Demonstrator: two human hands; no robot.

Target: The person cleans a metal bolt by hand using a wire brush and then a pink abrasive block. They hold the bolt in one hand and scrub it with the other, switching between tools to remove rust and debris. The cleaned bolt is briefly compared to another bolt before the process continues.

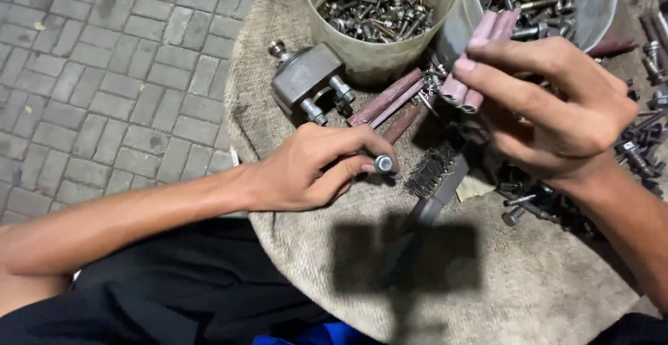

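Left grip (313, 167) pinches bolt (383, 163), axis toward camera; right grip (550, 105) clenched on 2 rods (480, 56), tilted, up-right of bolt, apart.

Both buckets (379, 59) are cut off by the top edge. The bolt's (383, 163) shank is hidden inside the left hand's (313, 167) grip. The loose hardware (643, 150) at the right edge is blurred.
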